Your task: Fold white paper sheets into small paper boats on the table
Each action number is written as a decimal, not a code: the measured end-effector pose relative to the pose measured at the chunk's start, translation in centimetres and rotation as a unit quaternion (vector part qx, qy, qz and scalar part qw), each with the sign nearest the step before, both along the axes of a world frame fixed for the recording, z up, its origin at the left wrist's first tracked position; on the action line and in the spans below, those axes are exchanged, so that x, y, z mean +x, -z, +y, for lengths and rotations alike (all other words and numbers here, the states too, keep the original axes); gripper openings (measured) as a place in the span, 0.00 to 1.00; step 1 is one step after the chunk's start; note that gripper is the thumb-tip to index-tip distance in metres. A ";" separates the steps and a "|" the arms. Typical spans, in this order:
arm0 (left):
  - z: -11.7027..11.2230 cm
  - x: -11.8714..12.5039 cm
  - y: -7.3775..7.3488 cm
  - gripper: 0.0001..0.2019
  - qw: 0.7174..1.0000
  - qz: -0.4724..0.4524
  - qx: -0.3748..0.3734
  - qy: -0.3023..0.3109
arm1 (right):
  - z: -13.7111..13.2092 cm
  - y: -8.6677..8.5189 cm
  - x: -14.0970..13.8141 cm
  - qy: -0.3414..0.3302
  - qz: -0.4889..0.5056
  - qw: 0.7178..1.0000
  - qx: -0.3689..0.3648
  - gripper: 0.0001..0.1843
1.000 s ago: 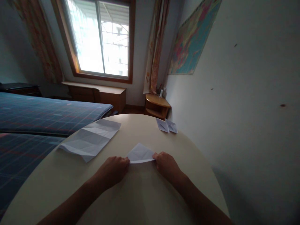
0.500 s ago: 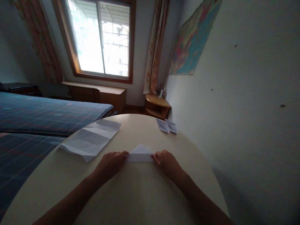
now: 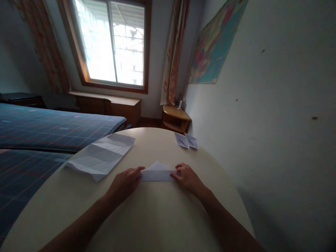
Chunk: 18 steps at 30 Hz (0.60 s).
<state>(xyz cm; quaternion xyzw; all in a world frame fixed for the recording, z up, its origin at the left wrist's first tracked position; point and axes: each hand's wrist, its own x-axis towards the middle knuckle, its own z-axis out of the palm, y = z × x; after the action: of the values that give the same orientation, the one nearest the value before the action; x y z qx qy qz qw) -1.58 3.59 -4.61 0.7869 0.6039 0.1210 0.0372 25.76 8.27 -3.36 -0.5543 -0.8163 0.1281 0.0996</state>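
Note:
A small folded white paper (image 3: 156, 172) lies on the round cream table (image 3: 147, 217) in front of me. My left hand (image 3: 126, 182) presses its left end, fingers pinched on the paper's edge. At the right end, my right hand (image 3: 187, 176) holds the paper down with curled fingers. The paper shows a low triangular peak above a flat folded strip.
A creased white sheet (image 3: 101, 155) lies unfolded at the table's left. Two small folded paper pieces (image 3: 187, 141) sit at the far right rim by the wall. A bed with a blue plaid cover (image 3: 39, 133) is left; a wooden corner stand (image 3: 175, 118) is beyond the table.
The bottom edge of the small paper has been folded up, so the paper now looks flatter and narrower. Both hands have shifted slightly away from me with it.

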 end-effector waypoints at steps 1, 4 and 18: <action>0.1 0.0 0.2 0.17 1.000 -0.006 0.002 0.002 | 0.1 0.1 0.1 0.002 0.002 1.000 0.001 0.18; 0.3 -0.1 0.8 0.18 1.000 -0.012 0.008 0.000 | 0.3 0.3 0.2 0.009 0.002 1.000 0.009 0.18; -0.2 1.4 1.8 0.24 0.982 -0.010 0.050 0.182 | 0.3 0.5 -0.1 0.075 -0.044 0.995 0.039 0.17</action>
<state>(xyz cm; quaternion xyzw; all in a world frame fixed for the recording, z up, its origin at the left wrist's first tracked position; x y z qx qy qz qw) -0.21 3.40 -6.39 0.8832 0.4434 0.1506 0.0253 25.71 8.61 -3.90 -0.6143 -0.7808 0.0637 0.0948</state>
